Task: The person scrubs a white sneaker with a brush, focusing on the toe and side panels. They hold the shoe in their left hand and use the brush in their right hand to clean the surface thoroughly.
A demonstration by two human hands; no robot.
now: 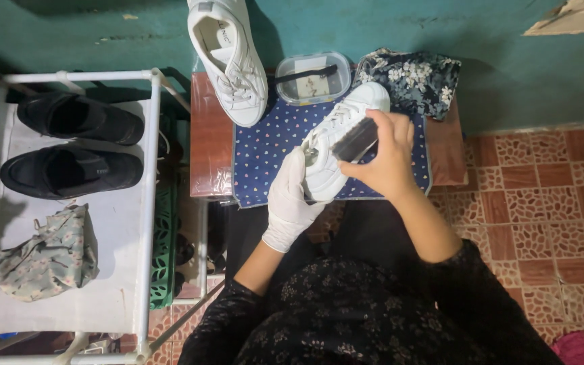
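Left of the blue mat [265, 145], black shoes [69, 142] sit on a rack [149, 203]. On the mat, the gloved left hand [290, 199] grips a white sneaker [336, 132]; the bare right hand [388, 159] clamps a dark brush [355, 140] against it. Beyond the mat: another sneaker [231, 57], a tub [312, 78].

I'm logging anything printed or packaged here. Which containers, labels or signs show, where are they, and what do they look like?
Clear plastic container: behind the dotted blue cloth, rounded rectangle, a dark brush across it.
Insole label in the lying white shoe: dark lettering on white, top centre.
Grey heel tab on that shoe: small, rectangular.
No signs or screens.
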